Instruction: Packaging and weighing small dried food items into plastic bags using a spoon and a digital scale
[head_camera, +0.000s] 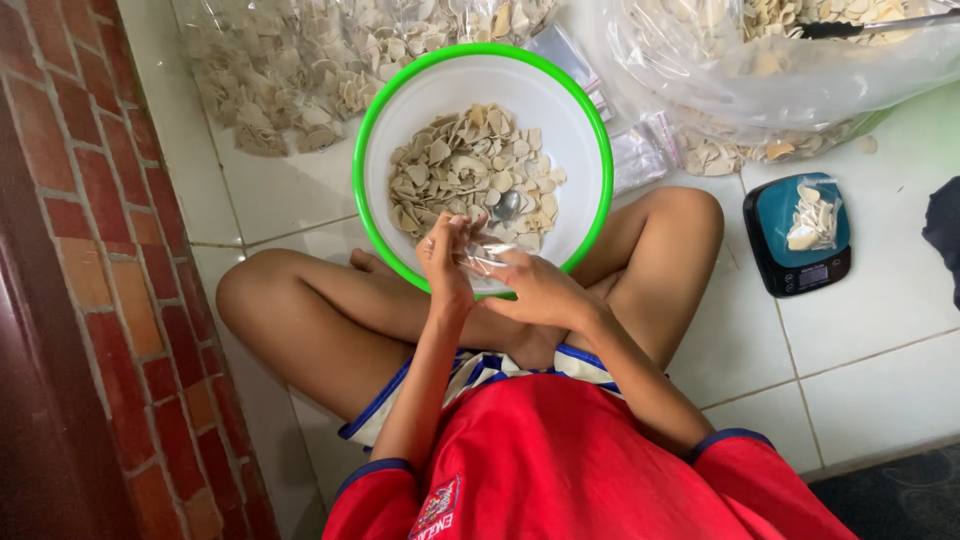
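Observation:
A white bowl with a green rim (372, 120) rests on the floor in front of my crossed legs, filled with pale beige chips (470, 165) and a metal spoon (507, 205). Over its near edge, my left hand (446, 262) and my right hand (535, 287) together hold a small clear plastic bag (482, 254), each gripping one side of it. Whether the bag has anything in it is hard to tell.
A small teal kitchen scale (797, 235) with a filled clear bag on it sits to the right. Filled packets of chips (290, 70) lie at the back left, a large plastic sack of chips (760, 70) at the back right. A brick wall (110, 260) runs along the left.

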